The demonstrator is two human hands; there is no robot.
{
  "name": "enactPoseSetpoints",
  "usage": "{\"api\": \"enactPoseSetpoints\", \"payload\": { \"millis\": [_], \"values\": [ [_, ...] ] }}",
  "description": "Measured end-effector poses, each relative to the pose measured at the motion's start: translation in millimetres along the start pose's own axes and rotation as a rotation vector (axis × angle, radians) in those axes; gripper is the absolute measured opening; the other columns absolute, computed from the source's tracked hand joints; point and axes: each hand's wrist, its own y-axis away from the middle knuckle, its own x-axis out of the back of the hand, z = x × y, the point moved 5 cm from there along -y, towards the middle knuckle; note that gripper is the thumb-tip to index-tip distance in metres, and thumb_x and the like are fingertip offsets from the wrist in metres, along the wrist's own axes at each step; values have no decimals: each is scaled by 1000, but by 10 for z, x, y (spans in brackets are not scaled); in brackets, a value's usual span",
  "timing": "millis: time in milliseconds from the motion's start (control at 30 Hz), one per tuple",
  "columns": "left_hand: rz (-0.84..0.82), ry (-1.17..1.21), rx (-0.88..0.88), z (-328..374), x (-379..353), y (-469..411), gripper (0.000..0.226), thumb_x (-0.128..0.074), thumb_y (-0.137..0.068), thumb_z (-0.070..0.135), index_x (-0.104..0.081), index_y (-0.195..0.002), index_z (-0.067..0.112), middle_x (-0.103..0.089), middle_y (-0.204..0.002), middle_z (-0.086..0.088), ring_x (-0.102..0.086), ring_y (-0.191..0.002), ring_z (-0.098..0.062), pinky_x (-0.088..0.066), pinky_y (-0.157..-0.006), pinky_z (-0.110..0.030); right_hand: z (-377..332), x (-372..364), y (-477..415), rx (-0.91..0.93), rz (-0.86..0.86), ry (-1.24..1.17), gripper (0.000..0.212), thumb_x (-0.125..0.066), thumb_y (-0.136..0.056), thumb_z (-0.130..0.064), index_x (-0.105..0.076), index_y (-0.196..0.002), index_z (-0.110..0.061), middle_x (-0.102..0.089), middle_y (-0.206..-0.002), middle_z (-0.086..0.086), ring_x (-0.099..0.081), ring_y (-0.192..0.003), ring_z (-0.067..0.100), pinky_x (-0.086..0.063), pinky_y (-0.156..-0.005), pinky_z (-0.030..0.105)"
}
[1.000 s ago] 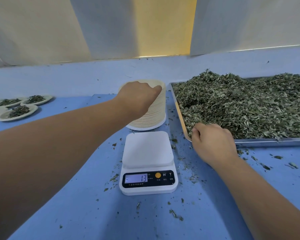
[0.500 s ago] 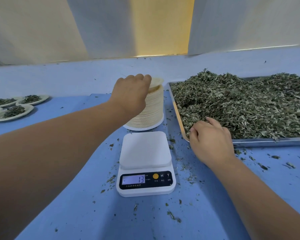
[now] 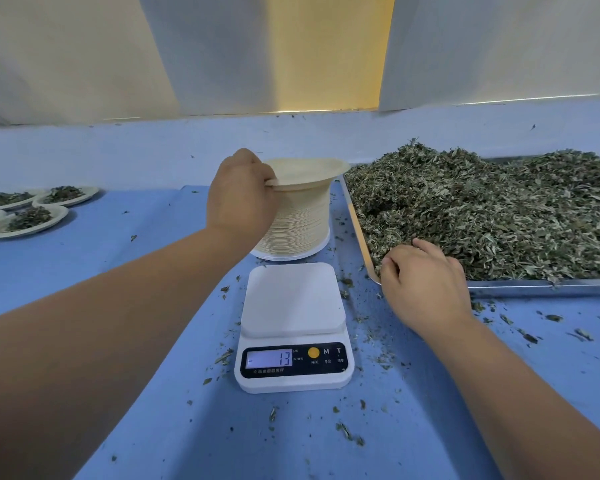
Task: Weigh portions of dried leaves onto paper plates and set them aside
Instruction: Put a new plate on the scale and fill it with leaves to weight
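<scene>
A: Blue table (image 3: 153,271), pale wall behind. Scale (image 3: 293,327) dead centre, near edge, platform bare, display reads -13.

B: Negative probably means it was tared with a plate on, so the next plate should zero it. Where's the plate?

A: Left hand (image 3: 239,195) pinches the top paper plate (image 3: 305,171) by its left rim, tilted up off the plate stack (image 3: 298,223). Stack sits just beyond the scale, one short move to load.

B: Right hand?

A: Right hand (image 3: 423,289) loosely curled at the near-left corner of the metal tray (image 3: 541,287), fingertips in the dried leaves (image 3: 482,216). Can't tell if it's holding any. Looks staged to grab a pinch once the plate lands.

B: Done portions?

A: Filled plates (image 3: 28,220) clustered far left, well apart from the scale. Keeps them out of the working lane, I'd guess. Loose leaf bits scattered around the scale.
</scene>
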Motion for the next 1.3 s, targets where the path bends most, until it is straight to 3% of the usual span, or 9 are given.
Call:
{"api": "enactPoseSetpoints", "payload": {
  "millis": [200,333,433,500,600,667,800,967,1300],
  "values": [
    [120,200,2,-69,119,191,27,-54,-84,-8,-76,-91,6,-46,-98,2,-48,-92,-18,-43,-75,-30,-26,82,19,22,121,-119,30,-44,-101,-32,-65,-120,-24,-69,-116,-5,-49,-133,19,-27,-113,46],
    [282,284,-70,-56,286,511,24,-60,-80,-8,-78,-84,8,-46,-98,2,-48,-92,-15,-35,-74,-12,-100,182,53,101,316,-299,41,-58,-95,-26,-50,-135,-20,-68,-121,-5,-58,-117,15,-16,-122,44],
    [320,309,-96,-96,349,807,20,-65,-77,-3,-80,-84,9,-48,-98,1,-53,-92,-18,-37,-69,-14,-191,170,93,169,345,-432,63,-65,-91,-25,-33,-145,-25,-64,-128,-9,-39,-116,-20,-15,-122,38],
    [302,301,-66,-172,337,973,21,-70,-76,-7,-81,-85,9,-50,-96,-1,-54,-90,-19,-35,-69,-12,-239,153,109,215,351,-482,68,-68,-91,-25,-31,-148,-28,-64,-126,-12,-27,-111,-29,-25,-117,41],
    [235,308,18,-305,263,1174,29,-75,-77,-15,-82,-86,11,-53,-96,-1,-54,-90,-18,-35,-71,-9,-334,94,142,293,287,-489,58,-68,-91,-25,-42,-143,-29,-68,-118,-11,-45,-109,-2,-47,-101,46],
    [200,325,50,-382,225,1257,31,-75,-76,-16,-82,-86,12,-54,-96,-2,-51,-88,-13,-35,-70,-8,-408,65,181,363,259,-436,44,-68,-91,-24,-56,-133,-28,-71,-105,-7,-54,-100,12,-49,-93,39],
    [105,456,155,-525,165,1248,34,-73,-81,-13,-80,-89,19,-57,-95,2,-53,-81,-8,-42,-69,-11,-430,54,187,403,238,-333,24,-65,-94,-20,-70,-116,-26,-68,-84,-3,-54,-83,12,-41,-77,19],
    [-2,634,327,-630,91,1253,43,-69,-82,-14,-77,-86,28,-60,-104,10,-61,-85,6,-47,-75,-5,-396,6,171,378,154,-315,31,-63,-95,-19,-68,-123,-30,-69,-86,-5,-57,-82,13,-43,-75,22],
    [-60,813,431,-783,34,1322,42,-73,-82,-16,-77,-81,26,-66,-116,5,-69,-87,0,-52,-77,-8,-398,-18,218,379,156,-402,35,-65,-91,-3,-69,-122,-21,-67,-96,-23,-64,-96,13,-55,-88,36]
  ]
}}
